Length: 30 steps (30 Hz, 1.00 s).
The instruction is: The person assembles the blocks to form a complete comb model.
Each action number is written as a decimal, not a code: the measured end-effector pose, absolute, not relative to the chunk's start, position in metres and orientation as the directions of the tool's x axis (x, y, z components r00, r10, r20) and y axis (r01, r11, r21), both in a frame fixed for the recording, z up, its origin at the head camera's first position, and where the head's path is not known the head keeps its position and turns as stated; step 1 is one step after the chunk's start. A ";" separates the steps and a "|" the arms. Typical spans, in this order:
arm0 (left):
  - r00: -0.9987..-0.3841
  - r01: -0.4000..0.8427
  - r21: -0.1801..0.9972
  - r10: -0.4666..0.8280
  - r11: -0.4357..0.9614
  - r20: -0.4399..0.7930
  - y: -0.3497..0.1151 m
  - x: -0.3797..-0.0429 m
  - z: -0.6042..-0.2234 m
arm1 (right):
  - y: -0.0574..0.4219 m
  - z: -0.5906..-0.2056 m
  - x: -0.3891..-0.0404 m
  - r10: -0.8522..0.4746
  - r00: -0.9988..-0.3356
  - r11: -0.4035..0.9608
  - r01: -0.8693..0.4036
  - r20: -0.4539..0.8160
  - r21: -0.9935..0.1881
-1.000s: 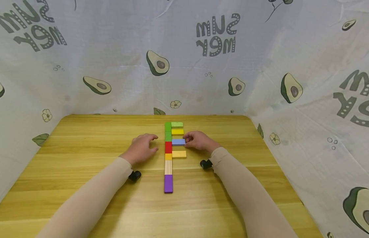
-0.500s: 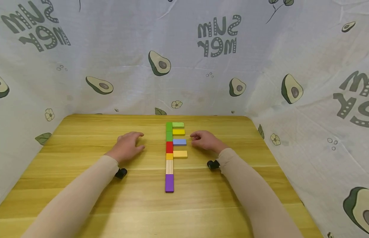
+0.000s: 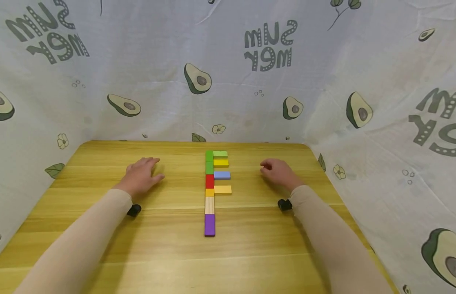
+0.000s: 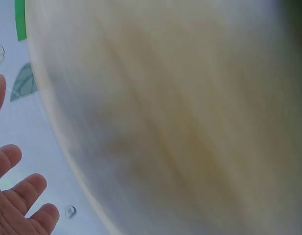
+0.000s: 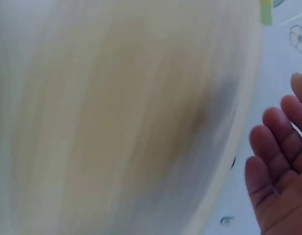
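Observation:
Flat coloured blocks lie on the table in a comb shape. Its column runs from two green blocks point(image 3: 209, 162) through a red block point(image 3: 210, 181), a small orange block point(image 3: 210, 192) and a plain wood piece point(image 3: 210, 205) to a purple block point(image 3: 210, 225). Rightward from it point a light green block point(image 3: 220, 154), a yellow block point(image 3: 221, 163), a blue block point(image 3: 222, 175) and a pale yellow block point(image 3: 223, 190). Well left of the column is my left hand point(image 3: 140, 176), fingers spread and holding nothing. My right hand point(image 3: 280, 172), loosely curled around nothing, is apart from the blocks on the right.
The wooden table point(image 3: 242, 261) ends at a white cloth point(image 3: 158, 49) printed with avocados, which hangs behind and at both sides. Each wrist carries a small black camera, one at the left sleeve point(image 3: 134, 210) and one at the right sleeve point(image 3: 285, 205).
One second ago my right fingers were at the blue block's right end; that hand has since drawn away rightward. My left hand has moved left, away from the column. The blocks keep their arrangement.

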<state>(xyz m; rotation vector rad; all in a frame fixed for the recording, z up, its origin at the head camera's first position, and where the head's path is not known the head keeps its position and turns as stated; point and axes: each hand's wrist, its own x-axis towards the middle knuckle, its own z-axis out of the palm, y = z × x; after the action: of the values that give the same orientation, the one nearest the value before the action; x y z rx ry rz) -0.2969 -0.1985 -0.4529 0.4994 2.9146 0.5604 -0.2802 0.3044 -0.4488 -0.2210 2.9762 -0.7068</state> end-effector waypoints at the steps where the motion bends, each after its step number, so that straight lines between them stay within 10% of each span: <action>1: -0.939 0.288 0.378 0.337 0.880 -0.069 -0.201 -0.298 -0.453 | 0.307 -0.447 -0.279 -0.150 -0.988 0.890 -0.122 -0.030 -0.439; 30: -0.961 0.213 0.320 0.256 0.923 -0.101 -0.224 -0.304 -0.456 | 0.342 -0.456 -0.284 -0.131 -0.991 0.965 -0.121 -0.030 -0.231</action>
<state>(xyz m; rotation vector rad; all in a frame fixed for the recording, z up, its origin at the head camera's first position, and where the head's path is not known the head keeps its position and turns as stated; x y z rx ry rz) -0.3040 -0.2237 -0.4559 0.3608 2.9421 0.4658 -0.2844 0.3418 -0.4555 -0.1974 3.0700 -0.3565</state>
